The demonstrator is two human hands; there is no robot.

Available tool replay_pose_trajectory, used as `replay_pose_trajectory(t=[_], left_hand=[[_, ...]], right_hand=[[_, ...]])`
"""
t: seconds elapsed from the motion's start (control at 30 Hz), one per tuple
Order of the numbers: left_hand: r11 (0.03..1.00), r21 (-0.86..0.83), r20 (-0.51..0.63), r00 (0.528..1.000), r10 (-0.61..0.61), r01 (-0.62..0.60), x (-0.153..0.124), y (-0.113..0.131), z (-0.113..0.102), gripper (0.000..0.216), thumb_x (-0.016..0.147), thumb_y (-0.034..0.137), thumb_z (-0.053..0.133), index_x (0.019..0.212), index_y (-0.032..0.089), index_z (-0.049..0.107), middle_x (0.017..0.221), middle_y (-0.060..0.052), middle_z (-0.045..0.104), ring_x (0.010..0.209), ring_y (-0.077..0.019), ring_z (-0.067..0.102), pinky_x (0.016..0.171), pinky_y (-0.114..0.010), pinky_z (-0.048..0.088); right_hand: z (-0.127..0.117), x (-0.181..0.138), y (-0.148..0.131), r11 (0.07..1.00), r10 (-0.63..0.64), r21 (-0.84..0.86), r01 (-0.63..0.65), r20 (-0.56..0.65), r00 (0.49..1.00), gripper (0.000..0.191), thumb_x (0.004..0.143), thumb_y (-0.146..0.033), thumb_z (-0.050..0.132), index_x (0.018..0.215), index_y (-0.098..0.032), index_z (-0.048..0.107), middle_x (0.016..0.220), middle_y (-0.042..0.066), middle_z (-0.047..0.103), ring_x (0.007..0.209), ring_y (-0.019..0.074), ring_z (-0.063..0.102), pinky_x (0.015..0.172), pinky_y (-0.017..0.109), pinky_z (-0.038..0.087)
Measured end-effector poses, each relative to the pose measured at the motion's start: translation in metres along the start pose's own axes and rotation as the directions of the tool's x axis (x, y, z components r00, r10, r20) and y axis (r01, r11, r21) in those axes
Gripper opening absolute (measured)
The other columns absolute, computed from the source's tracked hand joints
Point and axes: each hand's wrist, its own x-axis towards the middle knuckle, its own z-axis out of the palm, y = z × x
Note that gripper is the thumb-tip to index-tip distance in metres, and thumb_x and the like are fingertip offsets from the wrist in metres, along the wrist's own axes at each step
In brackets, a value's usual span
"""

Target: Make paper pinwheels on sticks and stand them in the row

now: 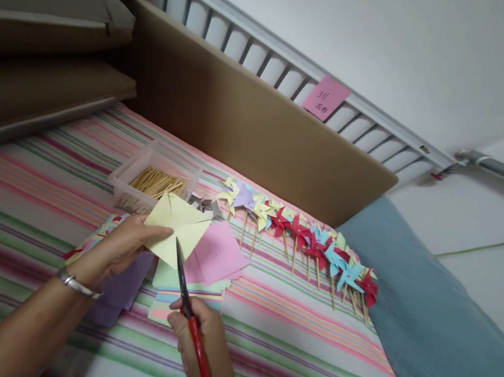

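Right of the plastic box (127,194), pinwheels (297,229) stand assembled; before it, the left hand (125,245) pinches a part-slit yellow square (186,232); the right hand (204,335) grips scissors (186,302); pink squares (219,254) look uncut.

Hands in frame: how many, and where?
2. The left hand is left of centre, holding a pale yellow paper; the right hand is at lower centre, holding red-handled scissors. No others show.
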Motion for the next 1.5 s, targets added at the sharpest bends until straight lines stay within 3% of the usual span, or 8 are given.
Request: replay_pose_trajectory(t=[0.53,0.73,0.83,1.0,1.13,1.27,1.4,1.5], left_hand=[[1.0,0.017,0.055,0.998,-0.004,0.003,0.001,-0.001,0.002,0.033,0.056,0.025,0.076,0.085,0.011,0.07,0.08,-0.008,0.074,0.069,-0.0216,0.067,0.06,-0.026,0.049],[1.0,0.002,-0.057,0.998,0.029,-0.029,0.0,0.006,-0.004,0.039,0.055,0.023,0.076,0.091,0.012,0.069,0.082,-0.008,0.073,0.071,-0.0219,0.066,0.061,-0.028,0.049],[0.997,0.06,0.032,0.999,-0.043,0.041,-0.003,0.005,-0.004,0.036,0.055,0.025,0.075,0.088,0.011,0.069,0.08,-0.01,0.073,0.072,-0.0246,0.066,0.063,-0.03,0.049],[0.937,0.309,0.266,0.932,-0.248,0.161,-0.006,-0.019,0.015,0.024,0.056,0.025,0.073,0.075,0.01,0.071,0.07,-0.008,0.073,0.059,-0.021,0.063,0.056,-0.027,0.044],[0.894,0.424,0.381,0.866,-0.322,0.146,-0.009,-0.037,0.031,0.018,0.059,0.025,0.071,0.069,0.011,0.072,0.062,-0.006,0.071,0.052,-0.0164,0.059,0.051,-0.023,0.038],[0.958,0.235,0.394,0.884,-0.25,0.166,-0.011,-0.039,0.039,0.021,0.064,0.029,0.072,0.079,0.014,0.071,0.072,-0.006,0.072,0.062,-0.0171,0.062,0.057,-0.023,0.042],[0.97,-0.068,0.316,0.927,-0.201,0.233,-0.018,-0.045,0.053,0.021,0.067,0.031,0.073,0.083,0.018,0.07,0.089,-0.007,0.072,0.08,-0.0198,0.064,0.071,-0.027,0.047],[0.96,-0.083,0.234,0.942,-0.242,0.267,-0.024,-0.056,0.065,0.024,0.065,0.03,0.075,0.085,0.018,0.069,0.096,-0.007,0.071,0.088,-0.0218,0.063,0.074,-0.028,0.046]], right_hand=[[-0.003,-0.004,-0.014,0.991,0.011,-0.131,-0.009,0.015,1.0,0.012,0.072,-0.027,0.059,0.076,-0.016,0.062,0.05,-0.006,0.038,0.047,0.008,0.034,0.046,0.02,0.029],[-0.046,-0.015,-0.013,0.973,0.039,-0.232,-0.003,0.149,0.988,0.032,0.07,-0.016,0.052,0.101,-0.019,0.06,0.054,-0.006,0.047,0.042,0.0094,0.043,0.042,0.02,0.035],[-0.073,-0.012,-0.011,0.992,-0.067,-0.107,0.064,-0.024,0.997,0.039,0.07,-0.021,0.056,0.108,-0.019,0.054,0.065,-0.001,0.058,0.053,0.0138,0.055,0.051,0.025,0.045],[-0.081,0.002,-0.006,0.939,-0.314,0.066,0.336,-0.23,0.921,0.044,0.072,-0.024,0.061,0.113,-0.022,0.046,0.094,0.005,0.06,0.081,0.0159,0.059,0.077,0.031,0.047],[-0.069,0.009,-0.005,0.952,-0.282,0.059,0.301,-0.218,0.934,0.041,0.068,-0.014,0.06,0.108,-0.022,0.05,0.072,-0.004,0.051,0.06,0.0096,0.05,0.056,0.021,0.043],[-0.063,0.011,-0.002,0.956,-0.199,0.148,0.252,-0.301,0.933,0.035,0.069,-0.015,0.056,0.103,-0.022,0.05,0.06,-0.008,0.042,0.042,0.0056,0.037,0.039,0.018,0.033],[-0.058,0.015,0.002,0.867,-0.178,0.356,0.348,-0.431,0.885,0.034,0.074,-0.024,0.057,0.106,-0.023,0.045,0.069,-0.006,0.048,0.04,0.0048,0.038,0.037,0.018,0.034],[-0.05,0.02,0.002,0.861,-0.17,0.341,0.377,-0.505,0.846,0.034,0.072,-0.025,0.06,0.103,-0.023,0.047,0.071,-0.005,0.048,0.044,0.0063,0.042,0.039,0.018,0.036]])
